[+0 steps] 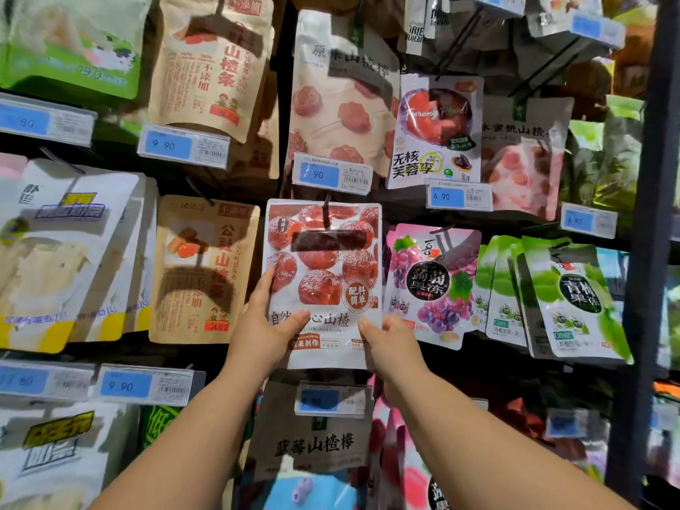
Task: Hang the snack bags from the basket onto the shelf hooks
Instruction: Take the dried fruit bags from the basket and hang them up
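A white snack bag [323, 259] printed with red hawthorn fruits hangs in the middle of the shelf. A black shelf hook [326, 212] pokes through its top edge. My left hand [263, 325] grips the bag's lower left side, thumb across the front. My right hand [386, 342] pinches its lower right corner. The basket is out of view.
Hanging bags crowd all sides: a brown hawthorn-strip bag [206, 270] on the left, a purple grape jelly bag [430, 281] on the right, green jelly bags [566, 300] further right. Blue price tags [331, 399] stick out in front on their rails. A dark upright post [647, 252] stands at the right.
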Demonstrator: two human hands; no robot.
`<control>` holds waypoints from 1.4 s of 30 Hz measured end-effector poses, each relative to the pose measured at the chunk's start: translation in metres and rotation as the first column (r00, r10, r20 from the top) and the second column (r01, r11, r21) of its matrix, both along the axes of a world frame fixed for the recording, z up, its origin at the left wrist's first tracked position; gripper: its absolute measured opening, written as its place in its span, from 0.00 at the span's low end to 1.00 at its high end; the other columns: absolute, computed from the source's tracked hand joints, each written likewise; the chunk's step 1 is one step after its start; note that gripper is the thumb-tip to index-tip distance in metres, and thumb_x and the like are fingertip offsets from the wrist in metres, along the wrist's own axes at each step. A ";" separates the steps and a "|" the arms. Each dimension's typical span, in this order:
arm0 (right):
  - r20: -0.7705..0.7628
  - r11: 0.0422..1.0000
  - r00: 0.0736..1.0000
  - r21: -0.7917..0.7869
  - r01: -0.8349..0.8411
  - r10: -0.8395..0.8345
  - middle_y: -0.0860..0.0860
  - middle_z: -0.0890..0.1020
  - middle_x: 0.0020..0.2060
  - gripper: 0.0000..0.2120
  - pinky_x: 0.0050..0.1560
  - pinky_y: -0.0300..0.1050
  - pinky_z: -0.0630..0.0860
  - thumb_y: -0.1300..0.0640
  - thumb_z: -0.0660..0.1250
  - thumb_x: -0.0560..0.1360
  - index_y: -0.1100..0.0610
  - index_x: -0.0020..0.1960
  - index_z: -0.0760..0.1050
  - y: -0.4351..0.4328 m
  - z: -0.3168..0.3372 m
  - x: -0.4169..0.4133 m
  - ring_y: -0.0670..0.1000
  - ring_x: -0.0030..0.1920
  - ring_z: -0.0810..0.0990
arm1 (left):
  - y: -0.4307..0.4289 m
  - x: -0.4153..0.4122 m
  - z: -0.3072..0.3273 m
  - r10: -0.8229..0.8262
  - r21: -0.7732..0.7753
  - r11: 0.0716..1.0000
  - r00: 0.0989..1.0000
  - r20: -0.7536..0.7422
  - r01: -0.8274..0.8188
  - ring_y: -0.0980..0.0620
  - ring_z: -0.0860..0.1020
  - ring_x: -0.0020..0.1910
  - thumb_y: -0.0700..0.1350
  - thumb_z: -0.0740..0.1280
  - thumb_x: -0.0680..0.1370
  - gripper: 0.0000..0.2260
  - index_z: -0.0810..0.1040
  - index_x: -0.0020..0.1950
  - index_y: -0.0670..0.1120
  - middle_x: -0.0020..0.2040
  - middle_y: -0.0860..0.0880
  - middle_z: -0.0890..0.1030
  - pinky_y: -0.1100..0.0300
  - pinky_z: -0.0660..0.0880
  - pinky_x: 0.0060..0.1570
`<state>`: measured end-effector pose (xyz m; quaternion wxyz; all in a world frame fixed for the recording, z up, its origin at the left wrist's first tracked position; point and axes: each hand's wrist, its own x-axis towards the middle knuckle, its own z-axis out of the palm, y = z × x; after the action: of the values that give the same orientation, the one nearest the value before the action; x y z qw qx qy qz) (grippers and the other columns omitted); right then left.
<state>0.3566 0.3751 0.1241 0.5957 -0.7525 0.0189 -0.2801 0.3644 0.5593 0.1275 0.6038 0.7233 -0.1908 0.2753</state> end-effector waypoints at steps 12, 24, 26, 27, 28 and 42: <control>-0.018 0.999 0.999 -0.009 0.046 -0.046 0.53 0.82 0.37 0.09 0.39 0.47 0.75 0.54 0.67 0.79 0.56 0.40 0.75 -0.032 -0.013 -0.037 0.49 0.35 0.79 | -0.027 -0.020 -0.012 0.391 0.096 0.915 0.920 0.031 -0.392 0.44 0.55 0.72 0.48 0.72 0.75 0.28 0.67 0.73 0.50 0.73 0.45 0.60 0.43 0.60 0.70; 0.037 0.952 0.961 -0.133 0.276 -0.274 0.50 0.82 0.34 0.10 0.39 0.42 0.78 0.52 0.67 0.79 0.56 0.42 0.76 -0.125 -0.054 -0.120 0.45 0.32 0.81 | -0.186 -0.073 -0.054 -0.088 0.324 0.946 0.972 0.219 0.012 0.45 0.75 0.59 0.44 0.72 0.74 0.15 0.78 0.60 0.43 0.56 0.47 0.80 0.54 0.64 0.61; 0.033 0.932 0.939 -0.115 0.344 -0.343 0.50 0.82 0.33 0.10 0.43 0.47 0.79 0.48 0.68 0.77 0.53 0.40 0.77 -0.152 -0.066 -0.136 0.50 0.36 0.83 | -0.217 -0.081 -0.068 -0.171 0.329 0.938 0.972 0.159 0.111 0.44 0.76 0.57 0.45 0.71 0.74 0.14 0.79 0.58 0.44 0.54 0.47 0.80 0.51 0.68 0.60; 0.021 0.921 0.926 -0.099 0.378 -0.378 0.49 0.81 0.31 0.10 0.43 0.46 0.79 0.49 0.69 0.77 0.52 0.39 0.76 -0.168 -0.074 -0.146 0.50 0.35 0.82 | -0.233 -0.085 -0.077 -0.214 0.335 0.928 0.969 0.120 0.164 0.44 0.76 0.55 0.44 0.71 0.74 0.12 0.79 0.57 0.45 0.52 0.47 0.80 0.51 0.70 0.59; 0.002 0.907 0.912 -0.104 0.407 -0.409 0.48 0.80 0.31 0.10 0.42 0.42 0.77 0.51 0.69 0.77 0.52 0.38 0.75 -0.182 -0.081 -0.158 0.48 0.35 0.81 | -0.248 -0.091 -0.086 -0.262 0.352 0.910 0.961 0.084 0.218 0.44 0.76 0.54 0.43 0.71 0.74 0.11 0.79 0.56 0.45 0.50 0.48 0.80 0.51 0.70 0.57; -0.711 0.836 0.450 -0.392 0.384 -0.540 0.51 0.82 0.45 0.10 0.41 0.42 0.74 0.49 0.66 0.80 0.55 0.54 0.77 -0.359 -0.243 -0.359 0.49 0.41 0.78 | -0.410 -0.184 -0.225 -0.675 0.675 0.304 0.652 -0.345 0.672 0.50 0.72 0.52 0.52 0.67 0.79 0.11 0.75 0.59 0.50 0.50 0.52 0.75 0.57 0.71 0.52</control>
<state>-0.0021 0.0166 -0.1191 0.3541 -0.8096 0.4637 -0.0643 0.1803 0.1496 -0.0979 0.3003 0.7560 -0.5716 -0.1076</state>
